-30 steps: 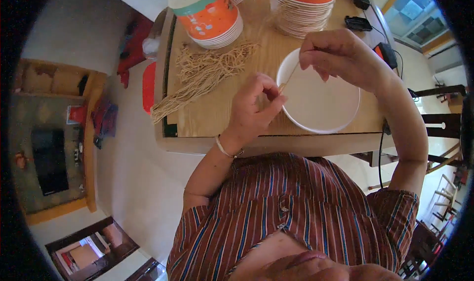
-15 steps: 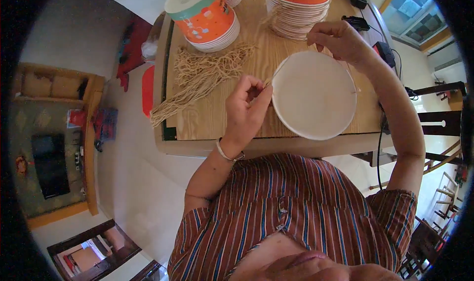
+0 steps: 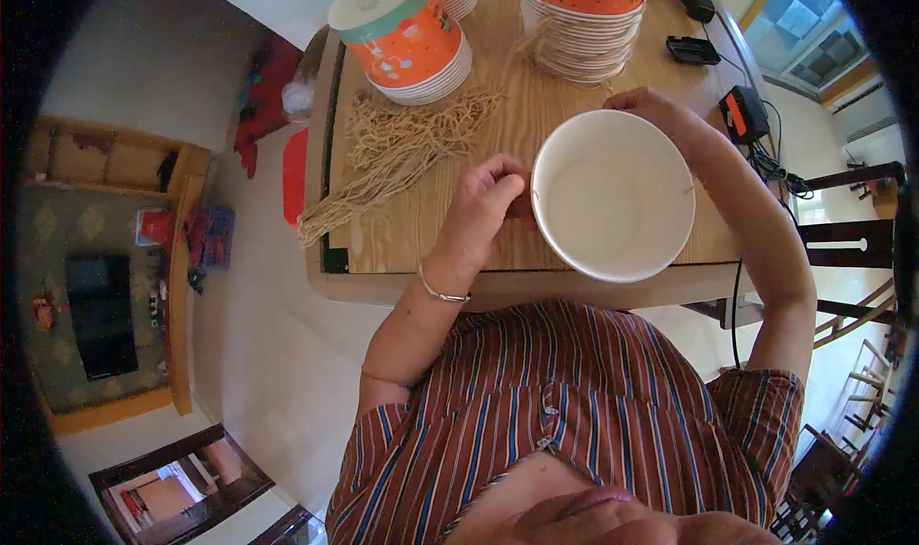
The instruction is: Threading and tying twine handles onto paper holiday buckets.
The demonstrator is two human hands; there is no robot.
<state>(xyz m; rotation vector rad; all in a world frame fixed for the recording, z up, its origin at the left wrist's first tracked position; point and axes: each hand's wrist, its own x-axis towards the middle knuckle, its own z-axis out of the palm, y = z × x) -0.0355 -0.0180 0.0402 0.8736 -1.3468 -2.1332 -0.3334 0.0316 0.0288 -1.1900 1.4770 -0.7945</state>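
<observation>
A white-lined paper bucket (image 3: 613, 200) is in front of me at the table's near edge, its round mouth tilted up toward me. A small bit of twine shows at its right inner wall. My left hand (image 3: 486, 200) is closed at the bucket's left side, thumb bent over the forefinger and the other fingers reaching behind the wall. Beyond the far rim is my right hand (image 3: 656, 114), bent at the wrist, with its fingertips hidden behind the bucket. A loose bundle of tan twine (image 3: 402, 143) lies on the table left of the bucket.
Orange-and-green paper buckets stand upside down in a stack (image 3: 412, 52) at the far left. Another orange stack (image 3: 584, 28), with twine hanging on it, is at the far middle. Black adapters (image 3: 744, 114) and cables line the table's right edge. A dark chair (image 3: 847, 244) stands at right.
The bucket has tipped so more of its inside shows. My right hand has come down from above the far rim to behind it. My left fingers have slid behind the bucket's left side.
</observation>
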